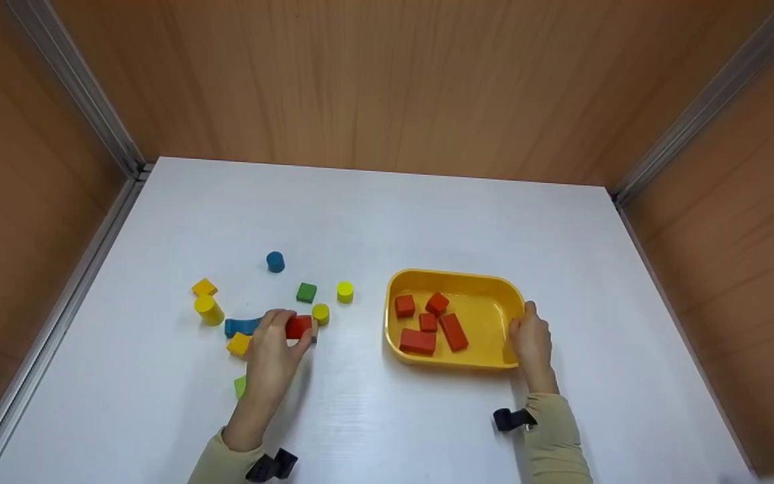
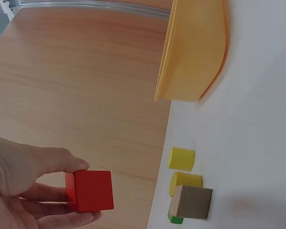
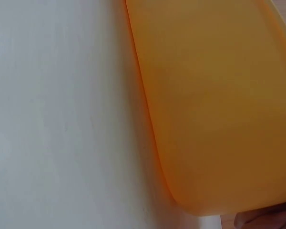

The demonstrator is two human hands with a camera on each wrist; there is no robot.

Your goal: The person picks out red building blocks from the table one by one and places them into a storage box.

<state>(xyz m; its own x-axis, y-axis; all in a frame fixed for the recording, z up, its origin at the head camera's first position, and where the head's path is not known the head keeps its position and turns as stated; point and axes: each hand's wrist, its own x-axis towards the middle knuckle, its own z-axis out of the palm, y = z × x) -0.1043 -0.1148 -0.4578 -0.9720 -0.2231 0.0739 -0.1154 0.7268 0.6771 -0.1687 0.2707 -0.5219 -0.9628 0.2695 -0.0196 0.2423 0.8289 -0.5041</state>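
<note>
My left hand [image 1: 268,356] pinches a red block [image 1: 298,327] between thumb and fingers. In the left wrist view the red block [image 2: 93,191] appears raised off the table, with a plain wooden block [image 2: 194,202] and two yellow cylinders beyond it. My right hand [image 1: 533,344] grips the right end of a yellow tray [image 1: 491,312], thumb at the rim. Several red blocks [image 1: 453,332] lie inside the tray, toward its left half. In the right wrist view the tray's outer wall [image 3: 219,109] fills much of the picture, and only a bit of the hand shows.
Around my left hand lie a blue cylinder [image 1: 275,261], a green block [image 1: 306,292], yellow cylinders [image 1: 345,292], a blue piece [image 1: 242,327], orange-yellow blocks [image 1: 204,287] and a light green block [image 1: 240,386], partly hidden. Wooden panels [image 1: 360,87] bound the white table [image 1: 373,215].
</note>
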